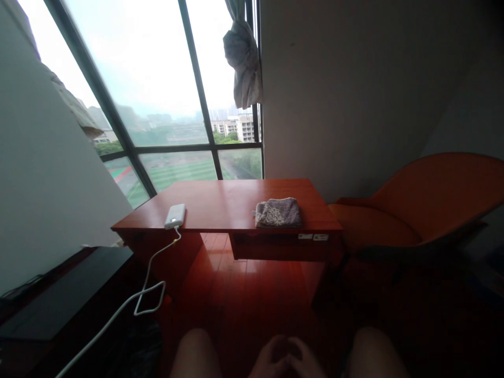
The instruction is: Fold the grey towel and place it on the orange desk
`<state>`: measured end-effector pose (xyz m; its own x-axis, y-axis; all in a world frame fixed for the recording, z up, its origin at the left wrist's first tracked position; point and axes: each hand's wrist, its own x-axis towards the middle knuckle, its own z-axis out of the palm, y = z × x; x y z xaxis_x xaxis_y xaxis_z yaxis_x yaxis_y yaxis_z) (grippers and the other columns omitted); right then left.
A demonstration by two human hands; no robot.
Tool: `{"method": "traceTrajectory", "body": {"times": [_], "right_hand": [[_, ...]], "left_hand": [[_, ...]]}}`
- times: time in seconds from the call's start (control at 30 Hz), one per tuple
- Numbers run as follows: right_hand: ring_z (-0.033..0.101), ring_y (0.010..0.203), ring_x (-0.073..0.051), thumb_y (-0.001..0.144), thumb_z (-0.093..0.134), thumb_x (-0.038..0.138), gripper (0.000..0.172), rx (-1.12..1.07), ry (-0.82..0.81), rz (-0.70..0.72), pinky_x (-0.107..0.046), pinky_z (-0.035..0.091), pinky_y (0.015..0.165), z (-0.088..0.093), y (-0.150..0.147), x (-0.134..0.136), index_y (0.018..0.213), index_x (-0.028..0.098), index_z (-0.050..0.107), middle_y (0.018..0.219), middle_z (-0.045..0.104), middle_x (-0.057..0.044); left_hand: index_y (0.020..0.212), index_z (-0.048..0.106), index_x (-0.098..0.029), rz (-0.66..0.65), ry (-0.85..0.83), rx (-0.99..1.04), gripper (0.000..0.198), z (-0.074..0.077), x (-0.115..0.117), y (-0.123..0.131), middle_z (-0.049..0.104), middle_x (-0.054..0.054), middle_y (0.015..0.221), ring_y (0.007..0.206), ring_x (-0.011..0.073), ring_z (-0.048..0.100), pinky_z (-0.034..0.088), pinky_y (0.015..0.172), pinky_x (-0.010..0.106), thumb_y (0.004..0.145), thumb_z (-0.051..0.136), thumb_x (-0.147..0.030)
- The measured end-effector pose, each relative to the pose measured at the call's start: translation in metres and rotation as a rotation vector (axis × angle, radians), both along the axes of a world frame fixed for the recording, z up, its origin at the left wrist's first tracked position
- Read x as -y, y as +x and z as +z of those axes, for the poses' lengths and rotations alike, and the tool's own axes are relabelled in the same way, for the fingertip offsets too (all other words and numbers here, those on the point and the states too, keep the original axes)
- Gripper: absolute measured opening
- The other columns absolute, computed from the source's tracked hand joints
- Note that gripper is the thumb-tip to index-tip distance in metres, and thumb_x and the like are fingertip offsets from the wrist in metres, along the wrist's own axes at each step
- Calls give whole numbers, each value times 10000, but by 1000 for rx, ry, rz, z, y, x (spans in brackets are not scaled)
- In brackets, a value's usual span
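My left hand (268, 358) and my right hand (306, 359) meet at the bottom middle of the head view, between my knees. Their fingers are curled and touch one another, with a small dark gap above the contact. I see nothing held in either. Beyond them stands a reddish wooden desk (220, 202). On its right front lies a folded grey-brown towel (279, 212) with a pale pattern. Near its left front edge rests a white power bank (175, 216), plugged to a white cable (148, 270). Both objects are well apart from my hands.
The cable hangs off the desk and runs to the lower left, past a dark glossy surface (71, 294). An orange chair (433, 199) stands at the right. Behind the desk are a large window (153, 68) and a knotted curtain (242, 58).
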<state>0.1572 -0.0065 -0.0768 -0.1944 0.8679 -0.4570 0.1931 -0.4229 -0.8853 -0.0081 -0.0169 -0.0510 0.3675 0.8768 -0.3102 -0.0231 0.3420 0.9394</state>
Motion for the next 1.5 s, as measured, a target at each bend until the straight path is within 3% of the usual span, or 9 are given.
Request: {"method": "traceTrajectory", "body": {"times": [0.17, 0.33, 0.57, 0.77, 0.9, 1.13, 1.27, 1.37, 1.5], "right_hand": [[584, 1274, -290, 611, 583, 370, 607, 7, 11, 6, -398, 429, 1113, 1, -1, -1, 1179, 157, 553, 1340, 634, -200], [583, 1274, -273, 608, 535, 382, 782, -7, 36, 16, -367, 436, 1107, 4, 0, -2, 1312, 59, 431, 1396, 563, -262], [584, 1270, -290, 551, 589, 396, 670, -92, -4, -75, -404, 449, 1097, -6, -1, -1, 1181, 174, 548, 1330, 637, -194], [609, 1242, -282, 570, 531, 385, 680, -69, -12, -67, -389, 456, 1090, -9, -4, -1, 1197, 122, 506, 1354, 604, -246], [585, 1273, -277, 606, 518, 415, 715, -4, -3, -10, -370, 439, 1102, -3, -3, -1, 1241, 88, 500, 1393, 573, -249], [595, 1245, -306, 612, 550, 723, 809, 60, 38, -15, -386, 442, 1091, 9, -1, -4, 1164, 135, 613, 1319, 647, -199], [583, 1255, -325, 556, 560, 827, 900, 86, 34, -18, -408, 417, 1112, 20, -2, -2, 1132, 142, 655, 1304, 658, -196], [650, 1119, -323, 613, 551, 807, 811, 21, 68, 17, -428, 473, 1021, 31, -4, 0, 1050, 140, 697, 1160, 724, -189], [688, 922, -296, 674, 565, 749, 647, -77, 106, 52, -415, 512, 862, 39, -5, 0, 901, 169, 739, 942, 768, -135]], "left_hand": [[1220, 642, -216, -11, 43, 4, 742, -9, -2, 0, 644, 150, 1320, 1288, 360, 536, 373, 1120, 506, 653, 740, -684], [1266, 622, -202, 8, 63, 65, 728, -9, -2, 2, 615, 169, 1372, 1286, 342, 551, 398, 1116, 473, 695, 739, -637], [1240, 633, -215, 41, 5, 34, 792, 1, -2, 2, 626, 158, 1367, 1277, 357, 558, 415, 1105, 493, 626, 747, -702], [1231, 630, -204, 12, 47, 8, 755, -17, -1, 0, 646, 157, 1335, 1253, 345, 580, 431, 1093, 470, 655, 743, -680], [1239, 622, -194, 69, 31, -36, 753, -23, 1, -2, 638, 167, 1340, 1256, 338, 580, 441, 1083, 444, 673, 728, -678], [1082, 697, -171, 108, 78, -202, 673, -2, -2, -3, 709, 140, 1177, 1118, 311, 637, 481, 993, 402, 702, 652, -725], [1023, 709, -175, 172, 65, -210, 637, -5, 2, -6, 719, 111, 1088, 1049, 293, 638, 485, 949, 391, 701, 650, -721], [1014, 709, -178, 231, -18, -184, 665, -10, 5, -6, 717, 92, 1033, 990, 281, 636, 493, 897, 383, 669, 659, -744], [922, 709, -171, 200, -64, -142, 681, -8, 3, -1, 696, 42, 840, 809, 221, 619, 490, 758, 340, 636, 653, -786]]}}
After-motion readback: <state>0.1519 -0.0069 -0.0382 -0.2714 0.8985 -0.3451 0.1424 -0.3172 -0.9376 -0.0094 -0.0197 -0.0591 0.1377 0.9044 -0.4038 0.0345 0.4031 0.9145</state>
